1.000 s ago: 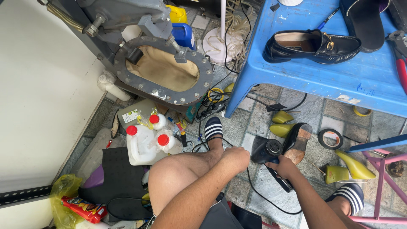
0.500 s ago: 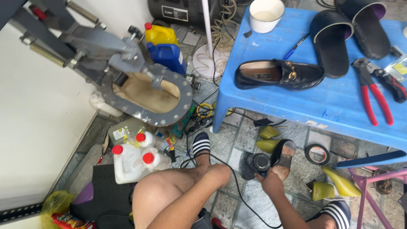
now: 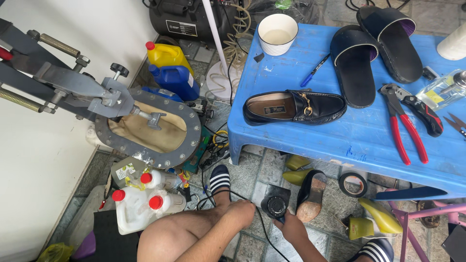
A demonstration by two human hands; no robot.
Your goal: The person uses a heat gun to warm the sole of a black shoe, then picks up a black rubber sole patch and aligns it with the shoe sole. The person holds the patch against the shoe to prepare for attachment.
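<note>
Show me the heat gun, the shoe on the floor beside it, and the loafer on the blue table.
Heat gun (image 3: pixel 275 206): head view, on its round black back end.
Floor shoe (image 3: pixel 310 200): head view, on its tan sole.
Loafer (image 3: pixel 318 109): head view, on its black upper by the gold buckle.

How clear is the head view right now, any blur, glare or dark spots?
Head view: sharp and evenly daylit; soft shadow under the blue table where the right hand holds the black heat gun by the shoe; mild wide-angle bending at edges; no glare.

Loafer (image 3: pixel 294 107) on table (image 3: pixel 340 138), slippers (image 3: pixel 374 51) behind it, pliers (image 3: pixel 407 121) to its right, tape roll (image 3: pixel 353 184) underneath
</note>
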